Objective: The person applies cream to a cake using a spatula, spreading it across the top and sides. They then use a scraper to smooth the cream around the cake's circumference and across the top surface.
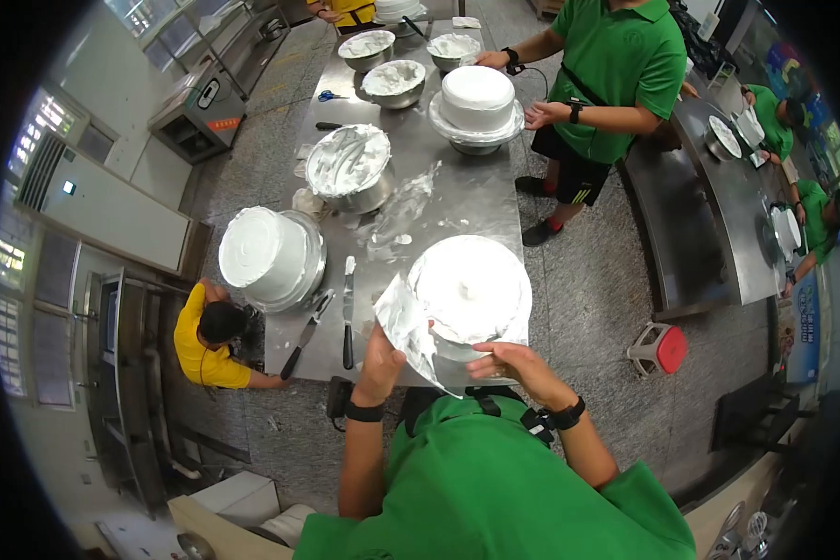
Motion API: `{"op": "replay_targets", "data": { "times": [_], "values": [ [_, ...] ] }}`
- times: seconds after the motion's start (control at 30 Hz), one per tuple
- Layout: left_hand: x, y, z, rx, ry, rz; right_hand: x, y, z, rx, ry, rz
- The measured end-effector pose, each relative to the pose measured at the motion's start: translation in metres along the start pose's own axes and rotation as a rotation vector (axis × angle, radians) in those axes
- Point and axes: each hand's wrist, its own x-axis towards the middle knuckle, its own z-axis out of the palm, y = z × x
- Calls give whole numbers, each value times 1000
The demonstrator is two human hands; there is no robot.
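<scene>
My left hand [380,367] is closed on a thin, bent sheet smeared with white cream [404,322], held upright at the left side of a metal bowl [457,353]. White cream [471,285] covers the round top of the bowl, with a small raised spot in the middle. On the bowl's near right side, my right hand [518,371] has its fingers stretched out, fingertips right at the metal wall. Two cream-smeared spatulas with black handles, one straight [348,313] and one slanted [308,333], lie to the left of my left hand.
A cream-coated cake [266,252] stands at the left table edge, near a person in yellow [210,341]. A cream-filled bowl [350,168] is beyond it. Across the metal table [467,201], a person in green [616,65] handles another white cake [478,98]. A red-topped stool [670,349] is right.
</scene>
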Motion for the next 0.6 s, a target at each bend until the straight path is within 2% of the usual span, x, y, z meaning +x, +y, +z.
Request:
{"op": "replay_targets", "data": {
  "times": [0.07,0.27,0.47,0.6],
  "values": [
    [5,6,-11,45,-25,14,-8,10,-11,11,84,-14],
    [9,13,-32,-12,-11,-189,-28,19,-22,17,179,-12],
    [11,-13,-54,-9,-30,-291,-30,25,-20,-38,279,-54],
    [16,-21,-53,130,-61,-272,-30,26,-18,-43,296,-85]
  ]
}}
